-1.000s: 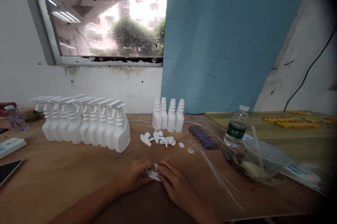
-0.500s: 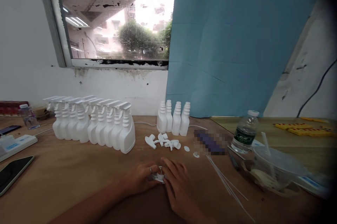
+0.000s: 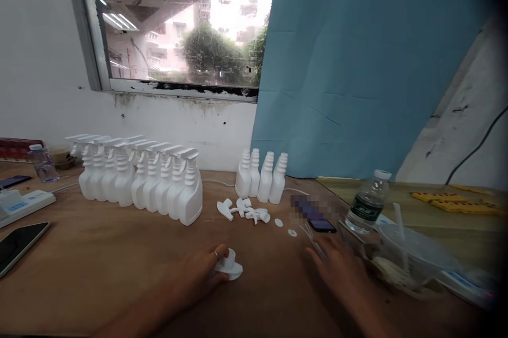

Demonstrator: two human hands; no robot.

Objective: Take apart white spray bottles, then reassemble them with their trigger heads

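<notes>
My left hand (image 3: 206, 272) is closed on a white plastic spray trigger head (image 3: 232, 266), gripping it low above the table near the front. My right hand (image 3: 337, 264) is a little blurred and lies over the thin white dip tubes (image 3: 311, 237), its fingers stretched out and apart. Most of the tubes' length is hidden beneath that hand. Beyond my hands lies a small group of loose white trigger heads (image 3: 257, 215). Two small flat white pieces, a disc (image 3: 279, 222) and a ring-like one (image 3: 292, 233), are to their right.
Rows of white bottles with sprayers (image 3: 159, 184) stand at the left back; several open-necked bottles (image 3: 265, 179) stand mid-back. At right are a phone (image 3: 322, 226), a water bottle (image 3: 367, 206) and a plastic bowl (image 3: 416, 248) with a straw. Another phone (image 3: 19, 248) and a power strip (image 3: 27, 208) lie left.
My right hand has left the trigger head and moved right to the dip tubes. My left hand keeps the trigger head, now slightly further left. The view has shifted slightly.
</notes>
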